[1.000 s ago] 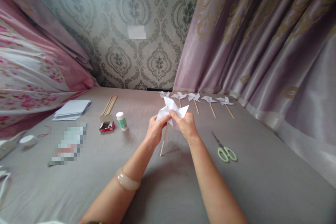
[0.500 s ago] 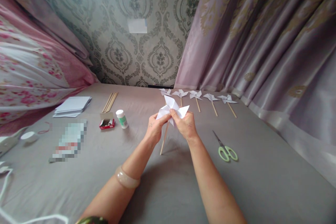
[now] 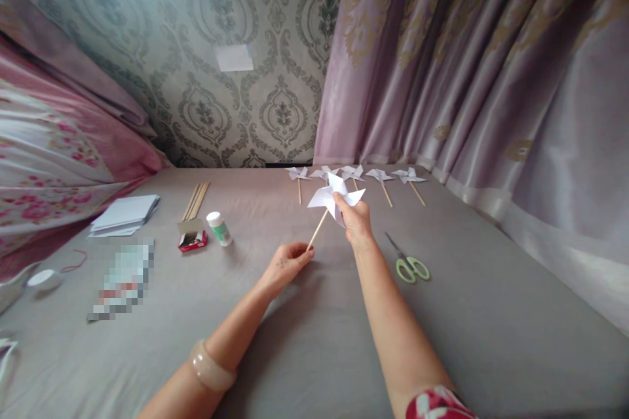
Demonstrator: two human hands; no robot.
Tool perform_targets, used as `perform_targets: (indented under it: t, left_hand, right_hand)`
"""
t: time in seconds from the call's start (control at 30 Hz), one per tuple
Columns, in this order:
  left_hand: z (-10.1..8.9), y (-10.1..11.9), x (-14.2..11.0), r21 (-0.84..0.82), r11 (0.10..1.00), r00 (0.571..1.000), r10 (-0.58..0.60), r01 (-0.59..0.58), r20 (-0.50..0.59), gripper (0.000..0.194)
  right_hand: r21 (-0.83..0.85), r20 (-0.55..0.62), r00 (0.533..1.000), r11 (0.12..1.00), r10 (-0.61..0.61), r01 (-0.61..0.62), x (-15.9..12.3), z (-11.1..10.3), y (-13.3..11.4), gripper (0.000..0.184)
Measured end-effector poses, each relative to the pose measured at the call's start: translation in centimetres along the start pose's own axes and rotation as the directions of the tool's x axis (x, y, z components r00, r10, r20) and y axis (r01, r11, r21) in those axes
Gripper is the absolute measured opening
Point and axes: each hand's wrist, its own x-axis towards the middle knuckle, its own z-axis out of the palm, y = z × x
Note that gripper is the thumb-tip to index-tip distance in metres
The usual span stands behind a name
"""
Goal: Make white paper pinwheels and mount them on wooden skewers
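A white paper pinwheel (image 3: 324,197) on a thin wooden stick is held between my two hands, tilted above the grey cloth. My left hand (image 3: 287,263) pinches the lower end of the stick (image 3: 318,229). On the paper head, my right hand (image 3: 356,217) has its thumb at the centre, with the other fingers hidden behind the blades. Several finished-looking pinwheels (image 3: 407,175) lie in a row behind it. To the right of my right hand rest scissors (image 3: 413,268) with pale green handles.
On the left are a stack of white paper (image 3: 125,215), several wooden sticks (image 3: 196,200), a small red box (image 3: 192,241) with dark contents, and a white-and-green bottle (image 3: 219,228). Nearer lie a blurred packet (image 3: 122,281) and a white round object (image 3: 45,280). Curtains (image 3: 393,65) hang at the back right.
My left hand has left the paper blades and moved down to the stick's lower end. My right hand stays on the pinwheel's centre. The view has shifted slightly to the right.
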Motion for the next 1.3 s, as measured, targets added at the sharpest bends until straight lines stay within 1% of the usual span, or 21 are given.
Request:
perform_targets:
  t: [0.07,0.13,0.27,0.37,0.53,0.63,0.7,0.73,0.77,0.83,0.9,0.93,0.97,1.03,1.1,1.13,1.17,1.2,1.23,1.27,1.3]
  left_hand:
    - [-0.2,-0.2,-0.5,0.044,0.998,0.999,0.038,-0.036,-0.031,0.041]
    - [-0.3,-0.3,-0.8,0.066,0.997,0.998,0.045,-0.042,-0.047,0.041]
    - [-0.4,-0.6,-1.0,0.045,0.999,1.0,0.013,-0.012,-0.021,0.042]
    - [-0.5,-0.9,-1.0,0.017,1.0,1.0,0.02,-0.02,-0.005,0.043]
    - [-0.7,-0.9,-1.5,-0.033,0.999,1.0,0.003,-0.004,-0.027,0.043]
    - [-0.9,-0.8,-1.8,-0.041,0.999,0.999,-0.004,0.002,-0.041,0.042]
    - [-1.0,-0.8,-1.8,-0.023,1.0,0.997,0.015,-0.017,-0.073,0.042]
    - [-1.2,-0.9,-1.7,-0.003,0.999,0.995,0.033,-0.033,-0.097,0.041]
    - [-1.3,-1.0,-1.6,0.021,0.998,0.99,0.055,-0.053,-0.128,0.041]
    - [-1.6,-1.2,-1.3,0.071,0.994,0.977,0.098,-0.086,-0.191,0.039]
    - [-1.8,-1.3,-1.2,0.1,0.99,0.964,0.123,-0.102,-0.235,0.038]
    - [-1.9,-1.3,-1.1,0.107,0.989,0.96,0.129,-0.105,-0.247,0.037]
    - [-2.0,-1.3,-1.1,0.112,0.988,0.957,0.134,-0.108,-0.256,0.037]
    - [-2.1,-1.2,-1.1,0.117,0.987,0.952,0.141,-0.112,-0.272,0.036]
    - [-2.2,-1.1,-1.1,0.115,0.987,0.947,0.142,-0.113,-0.288,0.035]
    - [-2.2,-1.1,-1.1,0.109,0.988,0.946,0.138,-0.111,-0.293,0.036]
    - [-2.2,-1.1,-1.1,0.099,0.989,0.946,0.132,-0.107,-0.296,0.036]
    - [-2.2,-1.1,-1.1,0.089,0.991,0.947,0.126,-0.104,-0.295,0.036]
    - [-2.2,-1.0,-1.1,0.079,0.992,0.948,0.12,-0.101,-0.295,0.037]
    - [-2.2,-1.0,-1.1,0.073,0.993,0.949,0.115,-0.097,-0.293,0.037]
    - [-2.2,-1.0,-1.1,0.072,0.993,0.95,0.111,-0.094,-0.291,0.037]
  right_hand:
    - [-0.006,-0.001,1.0,1.0,-0.002,0.002,0.0,0.0,0.2,0.032]
    - [-0.017,0.01,1.0,1.0,-0.006,0.007,0.0,0.1,0.3,0.032]
    - [-0.033,0.045,0.999,0.999,0.019,-0.017,-0.3,0.3,0.5,0.035]
    - [-0.062,0.073,0.997,0.998,0.03,-0.026,-0.4,0.4,0.6,0.037]
    - [-0.117,0.228,0.972,0.993,0.052,-0.025,-0.4,0.1,0.0,0.052]
    - [-0.195,0.249,0.968,0.98,0.013,0.037,-0.3,-0.6,-1.0,0.059]
    - [-0.268,0.204,0.974,0.951,-0.096,0.15,-0.2,-1.1,-1.8,0.058]
    - [-0.318,0.18,0.967,0.919,-0.182,0.232,-0.2,-1.4,-2.2,0.054]
    - [-0.38,0.167,0.945,0.866,-0.281,0.325,-0.3,-1.7,-2.7,0.049]
    - [-0.52,0.208,0.861,0.693,-0.465,0.5,-0.5,-2.1,-3.5,0.042]
    - [-0.63,0.314,0.778,0.493,-0.545,0.6,-1.0,-2.2,-4.2,0.046]
    - [-0.67,0.365,0.758,0.413,-0.541,0.617,-1.3,-2.3,-4.4,0.049]
    - [-0.704,0.406,0.756,0.352,-0.513,0.617,-1.6,-2.3,-4.6,0.051]
    - [-0.763,0.463,0.787,0.269,-0.409,0.588,-2.2,-2.2,-4.8,0.054]
    - [-0.795,0.512,0.82,0.222,-0.256,0.565,-2.8,-2.3,-4.9,0.05]
    - [-0.788,0.551,0.819,0.222,-0.16,0.574,-3.1,-2.4,-4.9,0.046]
    - [-0.765,0.604,0.795,0.246,-0.048,0.596,-3.3,-2.5,-5.0,0.042]
    - [-0.727,0.663,0.746,0.296,0.066,0.62,-3.5,-2.5,-5.0,0.039]
    - [-0.684,0.715,0.681,0.362,0.159,0.634,-3.7,-2.6,-5.1,0.036]
    - [-0.645,0.752,0.625,0.429,0.209,0.632,-3.8,-2.6,-5.2,0.034]
    - [-0.618,0.769,0.604,0.484,0.21,0.619,-3.9,-2.5,-5.3,0.033]
